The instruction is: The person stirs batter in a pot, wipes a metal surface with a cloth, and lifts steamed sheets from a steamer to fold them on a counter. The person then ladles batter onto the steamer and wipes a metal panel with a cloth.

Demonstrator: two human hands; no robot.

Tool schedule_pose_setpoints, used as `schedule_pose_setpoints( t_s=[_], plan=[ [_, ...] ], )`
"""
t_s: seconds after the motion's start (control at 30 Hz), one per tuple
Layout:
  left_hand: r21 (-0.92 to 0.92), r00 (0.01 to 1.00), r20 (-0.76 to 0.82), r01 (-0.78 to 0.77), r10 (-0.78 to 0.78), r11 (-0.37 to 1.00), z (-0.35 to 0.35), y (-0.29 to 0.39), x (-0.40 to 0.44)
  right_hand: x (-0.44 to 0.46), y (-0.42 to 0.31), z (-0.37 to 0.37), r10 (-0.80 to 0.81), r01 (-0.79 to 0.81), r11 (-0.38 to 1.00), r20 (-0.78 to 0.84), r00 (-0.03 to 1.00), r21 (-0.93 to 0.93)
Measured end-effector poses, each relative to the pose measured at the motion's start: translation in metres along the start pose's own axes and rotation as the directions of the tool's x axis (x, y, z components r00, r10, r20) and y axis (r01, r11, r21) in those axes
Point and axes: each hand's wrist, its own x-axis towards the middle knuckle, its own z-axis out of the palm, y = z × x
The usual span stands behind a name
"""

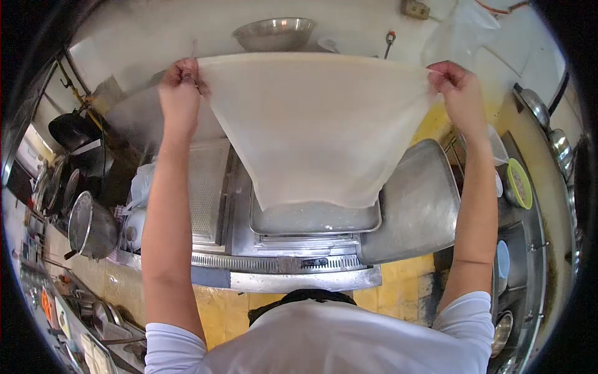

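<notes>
A wide white cloth (317,124) hangs stretched between my raised hands, its upper edge pulled nearly straight. My left hand (182,78) is closed on the upper left corner, and my right hand (453,81) pinches the upper right corner. The sheet narrows downward, and its lower edge reaches a shallow metal tray (314,219) with a wet, whitish surface. Whether that edge touches the tray's bottom I cannot tell. Behind the cloth, part of the tray and the counter is hidden.
To the right of the tray leans a large metal sheet pan (414,206). A perforated metal panel (208,187) lies on the left. Farther back stands a steel bowl (274,34). A strainer (90,227) is at far left, and a green-rimmed basket (520,184) at right.
</notes>
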Motion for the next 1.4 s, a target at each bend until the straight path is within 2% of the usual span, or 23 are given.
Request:
schedule_pose_setpoints(
  t_s=[0.1,0.13,0.2,0.27,0.3,0.33,0.37,0.43,0.5,0.6,0.7,0.8,0.87,0.9,0.97,1.0,1.07,1.13,1.17,1.27,1.33,1.4],
  plan=[
    [0.005,0.996,0.040,-0.079,0.078,0.997,-0.014,0.010,-0.018,-0.017,0.001,-0.006,-0.056,0.058,0.998,-0.052,0.997,0.035],
    [0.056,0.996,0.066,-0.064,0.060,0.996,-0.026,0.002,-0.027,-0.030,0.005,-0.002,-0.017,0.019,0.997,-0.025,1.000,0.077],
    [0.296,0.995,0.104,-0.027,-0.005,0.955,-0.047,-0.010,-0.066,-0.068,0.025,0.019,0.058,-0.062,0.985,0.032,0.998,0.159],
    [0.277,0.954,0.298,-0.127,0.040,0.952,-0.088,-0.075,-0.105,-0.115,0.059,0.052,0.139,-0.147,0.988,0.125,0.982,0.053],
    [0.302,0.937,0.348,-0.083,-0.029,0.950,-0.094,-0.096,-0.135,-0.141,0.086,0.077,0.174,-0.194,0.978,0.213,0.962,0.076],
    [0.449,0.898,0.295,0.170,-0.326,0.877,-0.093,-0.107,-0.167,-0.166,0.105,0.102,0.203,-0.204,0.979,0.248,0.947,-0.024],
    [0.477,0.850,0.274,0.287,-0.450,0.831,-0.093,-0.133,-0.194,-0.191,0.126,0.132,0.327,-0.310,0.945,0.291,0.899,-0.106],
    [0.602,0.802,0.292,0.269,-0.521,0.752,-0.094,-0.187,-0.245,-0.236,0.168,0.182,0.351,-0.296,0.936,0.410,0.842,-0.192],
    [0.701,0.751,0.468,0.006,-0.466,0.713,-0.098,-0.240,-0.283,-0.269,0.187,0.220,0.335,-0.189,0.927,0.489,0.805,-0.324],
    [0.728,0.528,0.684,-0.439,-0.504,0.527,-0.090,-0.263,-0.290,-0.285,0.207,0.250,0.293,0.024,0.904,0.660,0.691,-0.427],
    [0.757,0.630,0.647,-0.464,-0.429,0.460,-0.094,-0.272,-0.282,-0.272,0.203,0.245,0.324,0.045,0.851,0.589,0.741,-0.524],
    [0.764,0.832,0.440,-0.150,-0.338,0.627,-0.091,-0.239,-0.245,-0.234,0.197,0.221,0.406,-0.242,0.892,0.441,0.801,-0.382],
    [0.713,0.905,0.311,-0.021,-0.289,0.700,-0.086,-0.220,-0.216,-0.200,0.175,0.200,0.292,-0.232,0.946,0.286,0.913,-0.227],
    [0.675,0.934,0.239,0.036,-0.265,0.737,-0.082,-0.207,-0.199,-0.183,0.171,0.192,0.257,-0.215,0.958,0.234,0.937,-0.192],
    [0.663,0.974,0.199,-0.055,-0.105,0.747,-0.066,-0.163,-0.165,-0.142,0.161,0.171,0.144,-0.133,0.987,0.130,0.981,-0.092],
    [0.644,0.983,0.178,-0.093,-0.031,0.759,-0.062,-0.146,-0.147,-0.121,0.150,0.159,0.069,-0.067,0.997,0.075,0.995,-0.030],
    [0.608,0.990,0.129,-0.128,0.061,0.783,-0.052,-0.103,-0.115,-0.081,0.111,0.131,0.032,-0.032,0.999,0.003,0.999,0.012],
    [0.530,0.984,0.078,-0.180,0.163,0.829,-0.049,-0.082,-0.081,-0.040,0.098,0.110,-0.052,0.055,0.985,-0.023,0.998,0.163],
    [0.470,0.969,0.049,-0.235,0.241,0.851,-0.051,-0.079,-0.064,-0.023,0.083,0.100,-0.045,0.057,0.978,-0.061,0.997,0.198],
    [0.475,0.948,-0.026,-0.267,0.317,0.839,-0.047,-0.015,-0.033,0.012,0.018,0.072,-0.087,0.131,0.947,-0.158,0.984,0.294],
    [0.404,0.929,-0.108,-0.285,0.354,0.869,-0.056,0.005,-0.012,0.029,-0.020,0.058,-0.113,0.160,0.947,-0.175,0.978,0.277],
    [0.413,0.915,-0.153,-0.284,0.374,0.865,-0.067,0.039,-0.005,0.037,-0.060,0.051,-0.118,0.167,0.958,-0.210,0.971,0.233]
  ],
)
